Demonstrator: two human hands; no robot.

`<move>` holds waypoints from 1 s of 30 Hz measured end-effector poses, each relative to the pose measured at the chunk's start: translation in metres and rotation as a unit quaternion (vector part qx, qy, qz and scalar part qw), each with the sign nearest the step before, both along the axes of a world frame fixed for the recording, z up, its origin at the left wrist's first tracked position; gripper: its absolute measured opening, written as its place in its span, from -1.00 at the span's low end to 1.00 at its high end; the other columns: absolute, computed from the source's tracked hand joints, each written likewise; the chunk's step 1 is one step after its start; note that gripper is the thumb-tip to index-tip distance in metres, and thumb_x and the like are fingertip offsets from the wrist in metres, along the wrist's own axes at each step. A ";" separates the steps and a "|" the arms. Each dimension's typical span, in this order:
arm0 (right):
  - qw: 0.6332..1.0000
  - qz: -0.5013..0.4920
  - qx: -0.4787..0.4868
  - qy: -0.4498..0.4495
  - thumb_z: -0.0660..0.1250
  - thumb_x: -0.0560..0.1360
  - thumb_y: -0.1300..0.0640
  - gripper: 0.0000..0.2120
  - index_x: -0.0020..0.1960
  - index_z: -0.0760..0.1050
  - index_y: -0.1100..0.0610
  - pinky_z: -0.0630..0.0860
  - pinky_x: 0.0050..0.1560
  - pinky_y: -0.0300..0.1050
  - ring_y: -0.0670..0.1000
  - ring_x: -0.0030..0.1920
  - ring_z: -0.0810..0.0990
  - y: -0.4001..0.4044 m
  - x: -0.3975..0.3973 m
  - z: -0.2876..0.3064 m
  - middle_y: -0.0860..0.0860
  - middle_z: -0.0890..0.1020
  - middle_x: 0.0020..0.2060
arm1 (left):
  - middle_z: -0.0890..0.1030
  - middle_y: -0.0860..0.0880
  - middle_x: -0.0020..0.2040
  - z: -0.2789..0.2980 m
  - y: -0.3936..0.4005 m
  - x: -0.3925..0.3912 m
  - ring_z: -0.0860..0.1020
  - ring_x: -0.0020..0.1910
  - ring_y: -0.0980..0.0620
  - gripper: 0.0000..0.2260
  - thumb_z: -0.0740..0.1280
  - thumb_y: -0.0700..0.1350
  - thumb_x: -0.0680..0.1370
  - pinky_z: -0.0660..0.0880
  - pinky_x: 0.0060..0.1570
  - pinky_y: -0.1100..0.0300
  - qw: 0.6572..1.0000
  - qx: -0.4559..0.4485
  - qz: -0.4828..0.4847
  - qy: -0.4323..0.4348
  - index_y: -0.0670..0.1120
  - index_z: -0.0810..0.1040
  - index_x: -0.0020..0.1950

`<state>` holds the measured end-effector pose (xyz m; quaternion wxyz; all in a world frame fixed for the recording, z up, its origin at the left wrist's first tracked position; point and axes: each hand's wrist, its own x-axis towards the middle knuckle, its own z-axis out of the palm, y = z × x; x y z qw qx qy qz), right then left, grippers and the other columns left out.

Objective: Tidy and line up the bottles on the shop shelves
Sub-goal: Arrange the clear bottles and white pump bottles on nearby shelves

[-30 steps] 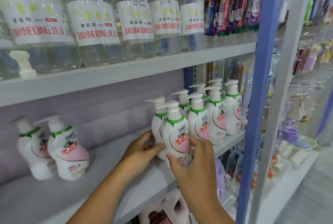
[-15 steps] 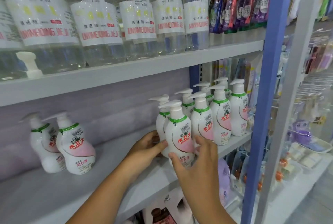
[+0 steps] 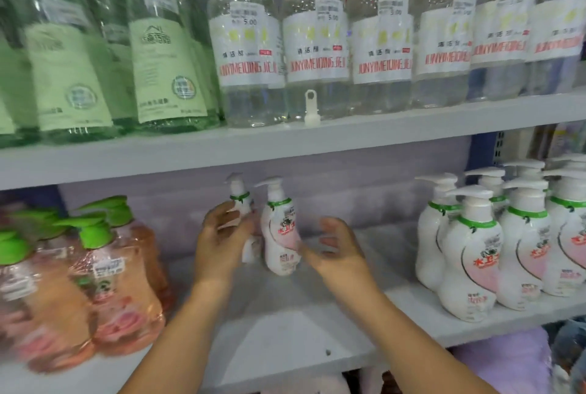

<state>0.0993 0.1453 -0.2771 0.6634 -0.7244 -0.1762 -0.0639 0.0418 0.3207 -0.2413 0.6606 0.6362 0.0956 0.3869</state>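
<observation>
Two white pump bottles with green collars stand apart from the rest, at the back of the middle of the lower shelf (image 3: 285,330). My left hand (image 3: 218,244) reaches over the left bottle (image 3: 238,200), its blurred fingers spread across the bottle's front and hiding most of it. The right bottle (image 3: 280,235) stands just beside it. My right hand (image 3: 337,251) hovers open just right of that bottle, fingers loosely curved, holding nothing. A tight group of several matching white pump bottles (image 3: 469,251) stands at the shelf's right end.
Peach pump bottles with green tops (image 3: 111,282) crowd the shelf's left end. On the upper shelf stand green bottles (image 3: 158,61) at left, clear bottles with orange caps (image 3: 317,45) at right, and a small white hook (image 3: 310,108). Purple goods (image 3: 507,365) lie below.
The view has swung left. Both hands have left the front bottle of the right-hand group and now reach the two separate white pump bottles in the middle of the shelf.
</observation>
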 end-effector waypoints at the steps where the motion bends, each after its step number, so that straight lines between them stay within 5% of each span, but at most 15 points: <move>1: 1.000 0.020 -0.011 0.012 0.61 0.37 0.06 -0.42 0.31 0.44 -0.01 0.48 0.01 -0.40 -0.14 0.11 0.55 0.015 0.009 0.002 -0.04 0.49 0.23 | 0.62 -0.08 0.15 -0.001 0.013 0.005 0.61 0.06 0.03 -0.74 0.43 -0.23 0.54 0.52 0.13 0.02 1.000 -0.013 0.007 0.010 0.02 0.54 0.17; 6: 0.997 -0.015 -0.075 0.024 0.59 0.18 -0.11 -0.48 0.08 0.55 -0.04 0.61 0.12 -0.03 -0.09 0.04 0.65 0.061 0.028 -0.004 -0.02 0.62 0.10 | 0.55 0.00 0.25 -0.011 0.058 0.036 0.56 0.20 -0.02 -0.59 0.54 -0.13 0.46 0.50 0.26 0.03 0.994 -0.037 0.012 0.101 0.07 0.49 0.23; 9: 0.994 -0.065 -0.084 0.015 0.56 0.16 -0.12 -0.60 -0.07 0.52 -0.09 0.59 0.05 -0.08 -0.08 -0.03 0.63 0.072 0.018 -0.004 -0.08 0.61 -0.03 | 0.67 0.00 0.19 -0.025 0.064 0.053 0.66 0.13 -0.02 -0.49 0.59 -0.01 0.36 0.58 0.19 -0.08 0.986 -0.004 -0.081 0.144 0.03 0.56 0.27; 14: 0.988 -0.098 -0.118 0.010 0.56 0.26 -0.04 -0.66 -0.05 0.49 -0.11 0.58 0.01 -0.14 -0.09 -0.04 0.62 0.058 0.003 0.001 -0.15 0.61 -0.07 | 0.64 0.19 0.09 -0.035 0.050 0.047 0.62 0.03 0.20 -0.54 0.55 -0.15 0.42 0.53 -0.08 0.27 0.987 0.077 -0.054 0.128 0.19 0.50 0.21; 21: 0.984 -0.152 -0.087 -0.019 0.59 0.25 -0.09 -0.52 0.05 0.41 -0.21 0.59 0.01 -0.25 -0.28 -0.04 0.62 -0.020 -0.049 -0.006 -0.21 0.63 0.00 | 0.61 0.14 0.11 -0.027 0.008 0.014 0.61 -0.02 0.23 -0.55 0.50 -0.24 0.46 0.47 -0.28 0.45 0.972 0.142 -0.143 0.122 0.08 0.47 0.26; 25: 0.973 -0.200 -0.106 -0.056 0.52 0.18 -0.26 -0.45 0.11 0.47 -0.14 0.60 0.03 -0.04 -0.16 0.00 0.61 -0.070 -0.068 -0.007 -0.19 0.57 0.01 | 0.65 0.10 0.15 -0.025 -0.035 0.004 0.64 -0.01 0.27 -0.58 0.48 -0.25 0.48 0.58 0.00 0.23 0.956 0.131 -0.226 0.135 0.11 0.51 0.24; 30: 0.944 -0.266 -0.156 -0.116 0.52 0.28 -0.22 -0.42 0.23 0.45 -0.14 0.53 0.03 -0.06 -0.11 0.12 0.45 -0.110 -0.076 -0.008 -0.14 0.47 0.08 | 0.69 0.10 0.15 -0.028 -0.087 0.003 0.65 0.17 0.06 -0.56 0.50 -0.09 0.40 0.56 0.22 -0.10 0.934 0.118 -0.307 0.139 0.20 0.56 0.24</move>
